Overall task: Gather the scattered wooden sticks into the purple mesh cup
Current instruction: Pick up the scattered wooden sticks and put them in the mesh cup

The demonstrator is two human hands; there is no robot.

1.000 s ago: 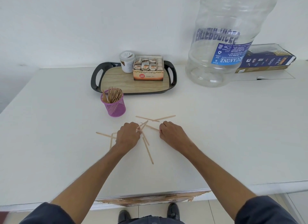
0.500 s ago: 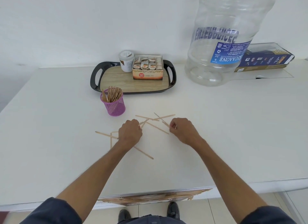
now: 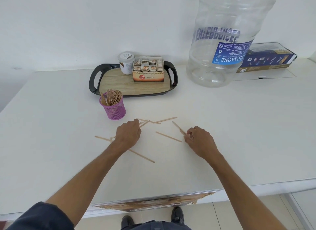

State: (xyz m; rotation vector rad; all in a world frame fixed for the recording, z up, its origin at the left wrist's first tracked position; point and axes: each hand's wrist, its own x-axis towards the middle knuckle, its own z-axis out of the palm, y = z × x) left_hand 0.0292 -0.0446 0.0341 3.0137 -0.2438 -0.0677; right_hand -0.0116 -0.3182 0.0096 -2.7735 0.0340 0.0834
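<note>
Lying at mixed angles, loose sticks [image 3: 168, 136] litter the table [image 3: 239, 127]; right hand [image 3: 199, 140] pinches some, left hand [image 3: 128, 134] curls over others, its grip hidden.

sticks [image 3: 168, 136] scattered — purple cup [image 3: 114, 108] upright

table [image 3: 222, 135]: matt white, smooth | sticks [image 3: 168, 136]: pale wood | cup [image 3: 113, 110]: purple mesh | jug [image 3: 222, 41]: clear glossy plastic
</note>
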